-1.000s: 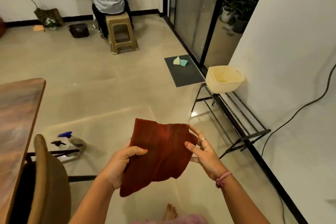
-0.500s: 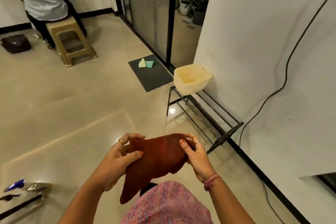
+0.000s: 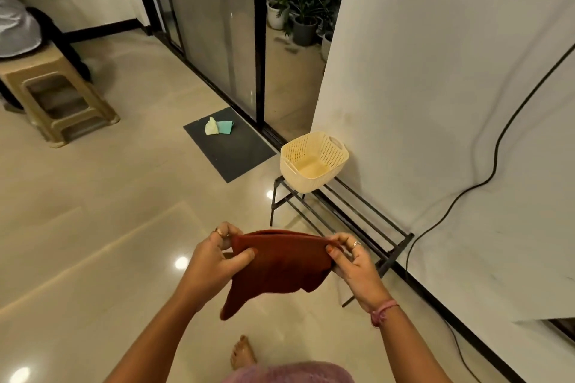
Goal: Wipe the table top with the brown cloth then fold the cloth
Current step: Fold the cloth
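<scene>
The cloth [image 3: 280, 261] is held taut in mid-air, its upper corners pinched by the left grip [image 3: 217, 255] and right grip [image 3: 351, 261].

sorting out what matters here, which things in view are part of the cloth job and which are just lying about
Part of the job:
brown cloth, held in the air
left hand, pinching its left top corner
right hand, pinching its right top corner

Just lying about:
cream basket on the black metal rack
dark floor mat with two small pale cloths
plastic stool
black cable
</scene>
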The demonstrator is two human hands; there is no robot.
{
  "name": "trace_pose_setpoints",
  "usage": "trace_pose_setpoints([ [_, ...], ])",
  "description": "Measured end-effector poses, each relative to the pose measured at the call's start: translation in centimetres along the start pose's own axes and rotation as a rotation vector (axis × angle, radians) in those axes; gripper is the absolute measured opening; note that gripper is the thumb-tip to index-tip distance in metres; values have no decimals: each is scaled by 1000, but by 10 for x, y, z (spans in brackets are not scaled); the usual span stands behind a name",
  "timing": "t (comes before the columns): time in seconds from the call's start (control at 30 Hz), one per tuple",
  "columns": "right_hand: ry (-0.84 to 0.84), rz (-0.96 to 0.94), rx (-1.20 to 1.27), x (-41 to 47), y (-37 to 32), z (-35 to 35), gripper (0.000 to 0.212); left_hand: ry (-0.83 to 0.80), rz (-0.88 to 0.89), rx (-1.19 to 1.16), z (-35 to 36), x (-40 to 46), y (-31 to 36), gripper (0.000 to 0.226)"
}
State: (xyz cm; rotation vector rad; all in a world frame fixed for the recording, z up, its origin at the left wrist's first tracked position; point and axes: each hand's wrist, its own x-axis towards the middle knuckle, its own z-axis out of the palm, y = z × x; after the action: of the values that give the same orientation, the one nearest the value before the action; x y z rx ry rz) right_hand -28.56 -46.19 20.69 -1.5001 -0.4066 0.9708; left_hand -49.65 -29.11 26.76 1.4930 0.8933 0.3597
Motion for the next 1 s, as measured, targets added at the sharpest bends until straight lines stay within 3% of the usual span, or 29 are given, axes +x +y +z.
trace_pose_setpoints([
  [0.23, 70, -29, -23, 67, -25, -14, 13, -38, -43, 112, 3, 88, 11, 29],
  [0.43, 117, -11, -187, 160, -61, -51, 15, -64, -92, 153, 30, 180, 19, 33],
  [0.73, -45, 39, -378, 347, -109, -101, 20, -8, -180, 205, 90, 331, 18, 32],
  [0.9, -90, 90, -532, 418, -110, -124, 24, -100, -200, 245, 116, 388, 15, 35],
  [1.0, -108, 117, -596, 455, -107, -134, 26, -126, -255, 251, 126, 420, 8, 23],
])
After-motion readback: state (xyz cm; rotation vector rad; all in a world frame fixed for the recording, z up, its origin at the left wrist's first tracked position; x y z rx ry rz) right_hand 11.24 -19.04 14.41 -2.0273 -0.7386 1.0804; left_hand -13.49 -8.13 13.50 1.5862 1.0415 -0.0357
